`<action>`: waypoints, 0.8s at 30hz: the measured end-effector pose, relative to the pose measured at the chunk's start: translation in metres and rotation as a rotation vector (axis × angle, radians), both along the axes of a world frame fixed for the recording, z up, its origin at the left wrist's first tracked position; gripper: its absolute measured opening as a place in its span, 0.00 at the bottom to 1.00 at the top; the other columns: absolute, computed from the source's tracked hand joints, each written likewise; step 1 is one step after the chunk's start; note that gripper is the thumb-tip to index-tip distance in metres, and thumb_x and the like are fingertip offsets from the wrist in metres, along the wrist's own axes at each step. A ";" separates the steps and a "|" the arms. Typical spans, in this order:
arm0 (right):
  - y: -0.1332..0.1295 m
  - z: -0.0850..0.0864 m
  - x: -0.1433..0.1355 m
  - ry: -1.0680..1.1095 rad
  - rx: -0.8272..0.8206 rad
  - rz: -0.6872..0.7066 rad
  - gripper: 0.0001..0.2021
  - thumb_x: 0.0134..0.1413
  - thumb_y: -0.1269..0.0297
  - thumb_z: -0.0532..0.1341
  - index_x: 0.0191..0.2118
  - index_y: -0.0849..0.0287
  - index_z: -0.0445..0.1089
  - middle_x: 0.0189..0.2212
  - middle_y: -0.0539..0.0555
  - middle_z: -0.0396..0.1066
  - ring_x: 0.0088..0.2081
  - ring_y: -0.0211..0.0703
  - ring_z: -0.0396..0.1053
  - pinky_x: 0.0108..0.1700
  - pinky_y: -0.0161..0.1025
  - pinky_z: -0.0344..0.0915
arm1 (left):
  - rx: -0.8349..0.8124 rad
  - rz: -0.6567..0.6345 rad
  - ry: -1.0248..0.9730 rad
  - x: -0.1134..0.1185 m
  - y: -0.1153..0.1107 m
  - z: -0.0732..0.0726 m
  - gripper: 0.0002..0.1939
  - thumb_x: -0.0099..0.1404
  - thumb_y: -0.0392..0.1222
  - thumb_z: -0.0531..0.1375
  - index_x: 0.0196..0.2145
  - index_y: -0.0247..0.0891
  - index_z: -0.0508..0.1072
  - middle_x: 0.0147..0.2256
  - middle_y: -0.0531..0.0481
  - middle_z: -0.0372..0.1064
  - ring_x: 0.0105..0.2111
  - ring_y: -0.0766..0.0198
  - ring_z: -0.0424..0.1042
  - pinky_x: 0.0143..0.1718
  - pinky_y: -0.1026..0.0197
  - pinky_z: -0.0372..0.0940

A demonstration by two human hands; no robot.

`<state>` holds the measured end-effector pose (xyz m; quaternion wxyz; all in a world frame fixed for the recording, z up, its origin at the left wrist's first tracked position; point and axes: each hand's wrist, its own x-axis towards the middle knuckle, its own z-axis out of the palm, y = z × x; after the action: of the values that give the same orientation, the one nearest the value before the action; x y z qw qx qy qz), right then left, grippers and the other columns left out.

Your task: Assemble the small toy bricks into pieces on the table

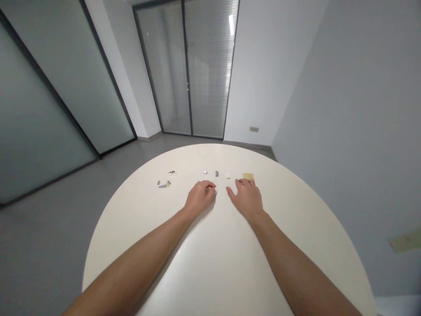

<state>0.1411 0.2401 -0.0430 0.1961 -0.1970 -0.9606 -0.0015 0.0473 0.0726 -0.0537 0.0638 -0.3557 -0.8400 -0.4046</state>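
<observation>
My left hand (200, 195) rests near the middle of the white round table (210, 272), thumb and index finger brought together in a pinch; whatever is between them is too small to make out. To its right, my right hand (246, 196) lies palm down with fingers apart, holding nothing. Its fingertips are just in front of a yellow square (248, 176), perhaps a paper note. Beyond the hands lie a small grey piece (217, 174), a small whitish piece (228, 176) and a tiny shiny bit (205, 172).
At the left of the table are several small dark bits (172, 172) and a grey strip (162, 186) with small pieces beside it. Past the table's far edge stands a glass door with blinds (210, 74). A grey-white wall (355, 131) rises on the right.
</observation>
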 end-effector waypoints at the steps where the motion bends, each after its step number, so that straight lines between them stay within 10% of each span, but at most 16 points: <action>1: 0.001 -0.001 -0.001 0.004 -0.010 -0.002 0.25 0.65 0.48 0.53 0.55 0.63 0.69 0.54 0.64 0.70 0.56 0.57 0.61 0.52 0.48 0.62 | 0.000 0.000 -0.002 0.000 0.000 0.000 0.09 0.67 0.39 0.57 0.41 0.40 0.77 0.41 0.47 0.77 0.44 0.58 0.73 0.48 0.56 0.66; 24: 0.007 -0.011 -0.009 0.118 -0.309 0.180 0.42 0.61 0.48 0.57 0.71 0.68 0.41 0.59 0.65 0.68 0.64 0.58 0.56 0.61 0.52 0.56 | 0.001 -0.024 -0.010 0.001 0.000 0.000 0.09 0.67 0.39 0.57 0.40 0.39 0.77 0.40 0.48 0.77 0.43 0.58 0.73 0.46 0.57 0.66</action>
<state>0.1317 0.2475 -0.0537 0.2188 -0.1378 -0.9500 0.1751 0.0482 0.0724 -0.0534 0.0550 -0.3636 -0.8359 -0.4076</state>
